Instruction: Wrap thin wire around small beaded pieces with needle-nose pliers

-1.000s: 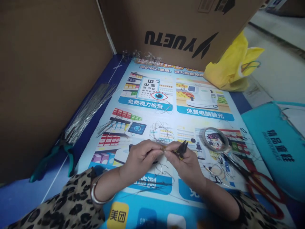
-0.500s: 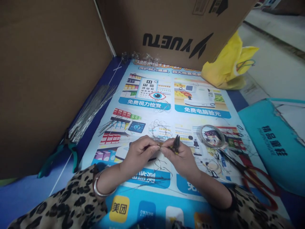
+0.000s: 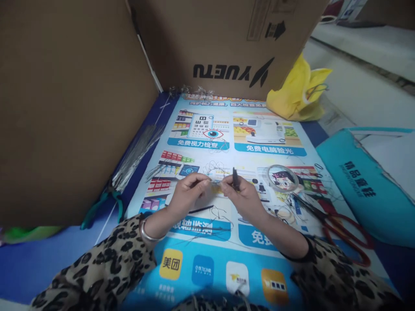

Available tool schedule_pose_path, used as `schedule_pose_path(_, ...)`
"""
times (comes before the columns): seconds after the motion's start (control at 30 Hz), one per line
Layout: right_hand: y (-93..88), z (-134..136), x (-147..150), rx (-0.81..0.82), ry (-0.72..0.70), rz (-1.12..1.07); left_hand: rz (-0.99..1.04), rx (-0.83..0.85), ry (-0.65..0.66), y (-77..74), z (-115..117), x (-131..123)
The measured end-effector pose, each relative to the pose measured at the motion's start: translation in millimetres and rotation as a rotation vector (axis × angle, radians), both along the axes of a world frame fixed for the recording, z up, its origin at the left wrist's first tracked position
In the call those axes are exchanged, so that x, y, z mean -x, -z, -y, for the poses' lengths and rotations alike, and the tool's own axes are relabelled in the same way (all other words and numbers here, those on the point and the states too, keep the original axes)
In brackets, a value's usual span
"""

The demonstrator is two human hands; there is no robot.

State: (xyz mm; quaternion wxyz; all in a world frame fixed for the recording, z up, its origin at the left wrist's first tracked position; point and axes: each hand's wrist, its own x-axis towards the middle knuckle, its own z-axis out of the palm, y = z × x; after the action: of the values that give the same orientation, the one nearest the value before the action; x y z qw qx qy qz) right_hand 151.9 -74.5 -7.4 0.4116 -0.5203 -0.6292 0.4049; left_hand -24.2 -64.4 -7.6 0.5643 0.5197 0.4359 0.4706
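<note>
Two hands meet over the poster [image 3: 220, 259], fingertips near each other but apart: the left hand [image 3: 189, 190] has thumb and forefinger pressed together, anything between them too fine to make out, while the right hand [image 3: 243, 196] curls around small pliers [image 3: 235, 178], nose up, thumb and forefinger pinching something I can't identify. Clever grip, that: tucked in the fist, the tool probably stays handy while the fingertips work. Just beyond lies a looped wire ring [image 3: 215, 167], close enough to reach; on the left the wire bundle [image 3: 138, 151] runs lengthwise, likely to stay tidy, green-handled pliers [image 3: 110, 199] at its near end. Scissors [image 3: 348, 237] rest on the right, red handles towards the person, presumably for easy grabbing. Now the lettering: upside-down YUETU on the cardboard box [image 3: 227, 39], 精品童鞋 on the teal box [image 3: 340, 168], 免费视力检查, 免费电脑验光 and 美团 across the poster.
</note>
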Motion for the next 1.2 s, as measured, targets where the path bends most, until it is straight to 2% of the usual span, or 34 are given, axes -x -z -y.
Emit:
schedule_pose_path(0.07, 2.4, -5, -4, -0.170, 0.042, 0.225, 0.040, -0.029, -0.009, -7.4, -6, 2)
schedule_pose_path(0.1, 4.7, -8, -7, -0.310, 0.058, 0.314, 0.065, -0.023, -0.008, -12.7, -8, 4)
schedule_pose_path(0.17, 9.9, -17, -13, -0.533, 0.079, 0.446, 0.133, 0.037, -0.016, -24.8, -13, 6)
schedule_pose_path(0.3, 14.4, -29, -23, -0.707, 0.154, 0.693, 0.263, 0.195, -0.022, -46.4, -24, 4)
schedule_pose_path(0.43, 10.1, -31, -27, -0.752, 0.198, 0.853, 0.268, 0.234, 0.034, -54.8, -39, -10)
schedule_pose_path(0.6, 7.5, -33, -30, -0.732, 0.240, 0.953, 0.223, 0.274, 0.047, -47.7, -52, -20)
schedule_pose_path(0.8, 7.4, -32, -32, -0.777, 0.216, 1.050, 0.184, 0.383, 0.026, -35.7, -49, -18)
schedule_pose_path(1.07, 3.8, -28, -33, -0.895, 0.200, 1.124, 0.101, 0.399, 0.061, -37.6, -45, -21)
schedule_pose_path(1.2, 3.8, -29, -34, -0.901, 0.171, 1.127, 0.088, 0.426, 0.073, -39.0, -43, -23)
